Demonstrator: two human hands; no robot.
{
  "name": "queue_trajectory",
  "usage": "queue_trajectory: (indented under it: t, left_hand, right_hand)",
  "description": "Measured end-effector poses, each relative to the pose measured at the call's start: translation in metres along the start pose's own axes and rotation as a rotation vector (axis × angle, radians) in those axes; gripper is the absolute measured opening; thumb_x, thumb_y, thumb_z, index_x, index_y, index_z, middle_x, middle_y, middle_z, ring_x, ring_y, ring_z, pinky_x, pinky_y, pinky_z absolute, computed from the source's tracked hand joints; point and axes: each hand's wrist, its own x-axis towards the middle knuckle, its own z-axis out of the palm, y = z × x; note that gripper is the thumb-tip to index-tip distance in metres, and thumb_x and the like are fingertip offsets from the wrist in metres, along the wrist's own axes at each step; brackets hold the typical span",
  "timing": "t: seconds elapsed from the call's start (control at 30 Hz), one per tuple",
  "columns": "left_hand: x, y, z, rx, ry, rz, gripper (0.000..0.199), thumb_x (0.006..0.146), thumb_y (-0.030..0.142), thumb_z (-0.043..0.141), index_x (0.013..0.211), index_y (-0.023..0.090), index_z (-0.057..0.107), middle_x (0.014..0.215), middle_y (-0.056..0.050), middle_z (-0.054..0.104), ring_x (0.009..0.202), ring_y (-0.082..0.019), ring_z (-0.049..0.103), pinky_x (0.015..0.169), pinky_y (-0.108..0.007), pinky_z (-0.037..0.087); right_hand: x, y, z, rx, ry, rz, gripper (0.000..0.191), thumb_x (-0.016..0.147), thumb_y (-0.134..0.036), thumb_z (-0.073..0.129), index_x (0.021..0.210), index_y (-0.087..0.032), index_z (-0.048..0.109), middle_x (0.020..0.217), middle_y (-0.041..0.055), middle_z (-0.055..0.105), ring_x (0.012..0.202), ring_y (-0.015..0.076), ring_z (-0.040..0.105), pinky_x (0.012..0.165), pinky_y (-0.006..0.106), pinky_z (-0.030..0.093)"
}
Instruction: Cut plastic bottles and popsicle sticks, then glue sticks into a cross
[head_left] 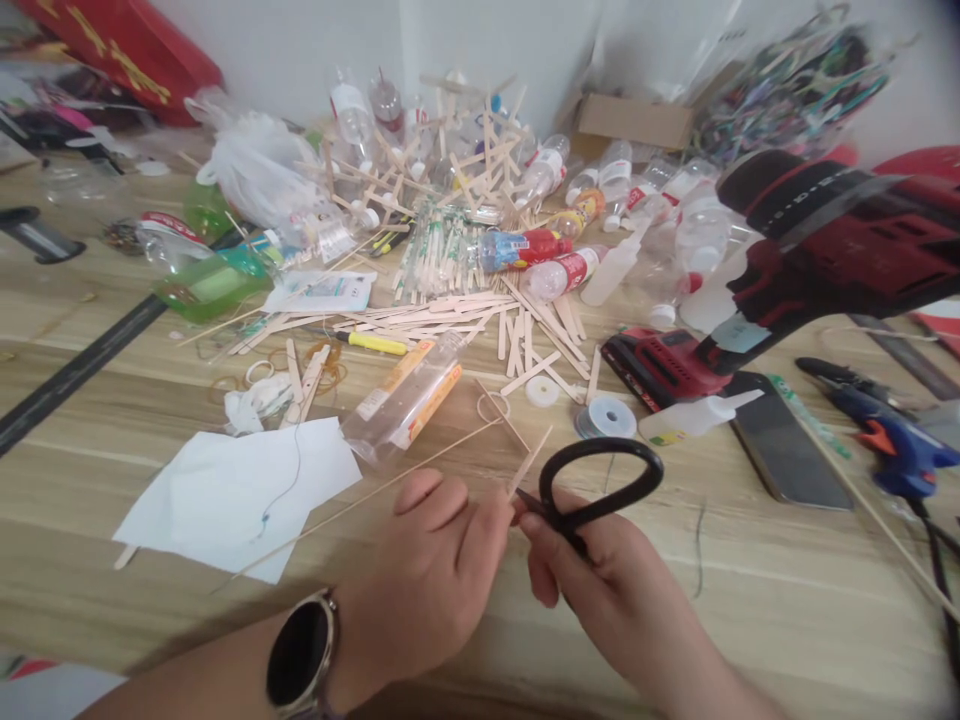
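Wooden strip (531, 462): short, pale and narrow, its lower end at the left hand's fingertips – from there its long axis slants away from the person and to the right, above the table (765, 620)
Left hand (431, 575): nearer to the strip and in contact with it; thumb and forefinger pinch the lower end, the other fingers curled in
Scissors (601, 514): black-handled, dark blades pointing left to the pinched end, one large loop raised to the right of the strip; whether the blades touch the wood cannot be told
Right hand (626, 590): just beside the left, fingers bent round the scissors, thumb near the base of the blades; the grip on the lower loop is hidden
Thin skewer (367, 492): on the table beyond the left hand, running from lower left to upper right
Rubber band (493, 407): beyond the strip, near the skewer's far end
Spool (604, 416): beyond the scissors' raised loop
White paper (232, 490): left of the left hand – apart from both hands
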Motion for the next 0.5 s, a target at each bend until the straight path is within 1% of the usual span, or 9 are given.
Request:
queue_trajectory:
  t: [0.03, 0.1, 0.2, 0.27, 0.33, 0.4, 0.43, 0.5]
  left_hand:
    - [0.001, 0.000, -0.001, 0.000, 0.011, 0.006, 0.023, 0.099, 0.011, 0.040, 0.113, 0.006, 0.057, 0.066, -0.001, 0.062, 0.059, -0.017, 0.051, 0.062, -0.033, 0.036]
    - [0.003, 0.000, -0.002, -0.006, 0.043, 0.006, 0.024, 0.101, 0.014, 0.038, 0.114, 0.005, 0.056, 0.065, -0.001, 0.062, 0.058, -0.017, 0.052, 0.062, -0.033, 0.036]
    - [0.005, -0.001, -0.003, -0.013, 0.076, 0.001, 0.025, 0.103, 0.016, 0.035, 0.114, 0.006, 0.055, 0.064, 0.000, 0.063, 0.059, -0.017, 0.054, 0.063, -0.034, 0.037]
    - [0.005, -0.001, -0.002, 0.000, 0.096, 0.009, 0.024, 0.103, 0.016, 0.035, 0.112, 0.006, 0.055, 0.064, 0.000, 0.065, 0.059, -0.017, 0.055, 0.063, -0.034, 0.038]
    - [0.004, -0.002, -0.002, 0.003, 0.100, 0.022, 0.023, 0.103, 0.016, 0.035, 0.113, 0.006, 0.054, 0.066, -0.001, 0.067, 0.060, -0.017, 0.056, 0.064, -0.034, 0.038]
    - [0.003, -0.002, -0.001, -0.050, 0.086, 0.017, 0.026, 0.104, 0.018, 0.032, 0.117, 0.007, 0.052, 0.070, -0.002, 0.069, 0.062, -0.017, 0.057, 0.065, -0.034, 0.039]
    - [0.003, -0.002, -0.001, -0.108, 0.067, -0.005, 0.029, 0.104, 0.021, 0.029, 0.119, 0.008, 0.051, 0.073, -0.003, 0.070, 0.064, -0.018, 0.057, 0.066, -0.035, 0.040]
    - [0.004, -0.001, -0.001, -0.305, 0.019, -0.091, 0.034, 0.105, 0.029, 0.024, 0.119, 0.013, 0.051, 0.080, -0.005, 0.070, 0.070, -0.019, 0.059, 0.070, -0.035, 0.043]
  right_hand:
    - [0.000, -0.002, -0.001, 0.074, -0.046, 0.041, 0.051, 0.101, -0.035, 0.039, 0.053, -0.021, 0.048, 0.049, -0.0013, 0.057, 0.047, 0.0113, 0.055, 0.048, 0.021, 0.042]
    - [-0.001, -0.005, -0.003, 0.221, -0.104, 0.101, 0.053, 0.101, -0.044, 0.040, 0.054, -0.021, 0.050, 0.046, -0.0012, 0.055, 0.045, 0.0113, 0.052, 0.048, 0.022, 0.041]
    - [-0.001, -0.007, -0.004, 0.438, -0.181, 0.169, 0.056, 0.098, -0.054, 0.042, 0.054, -0.020, 0.051, 0.046, -0.0015, 0.053, 0.044, 0.0107, 0.049, 0.047, 0.022, 0.040]
    - [-0.002, -0.006, -0.003, 0.568, -0.229, 0.178, 0.057, 0.097, -0.056, 0.044, 0.052, -0.020, 0.049, 0.046, -0.0024, 0.049, 0.043, 0.0098, 0.047, 0.047, 0.021, 0.039]
    - [-0.003, -0.002, -0.001, 0.681, -0.250, 0.169, 0.056, 0.097, -0.054, 0.046, 0.052, -0.020, 0.048, 0.044, -0.0038, 0.045, 0.041, 0.0091, 0.045, 0.047, 0.021, 0.040]
    - [-0.005, 0.002, 0.001, 0.745, -0.251, 0.162, 0.052, 0.098, -0.052, 0.046, 0.056, -0.021, 0.048, 0.043, -0.0051, 0.044, 0.039, 0.0089, 0.044, 0.045, 0.021, 0.039]
    - [-0.006, 0.005, 0.002, 0.736, -0.241, 0.161, 0.049, 0.098, -0.052, 0.046, 0.061, -0.021, 0.050, 0.043, -0.0054, 0.045, 0.039, 0.0091, 0.044, 0.044, 0.021, 0.038]
    - [-0.008, 0.008, 0.002, 0.630, -0.170, 0.138, 0.042, 0.099, -0.051, 0.045, 0.072, -0.020, 0.055, 0.046, -0.0054, 0.048, 0.041, 0.0099, 0.046, 0.044, 0.021, 0.037]
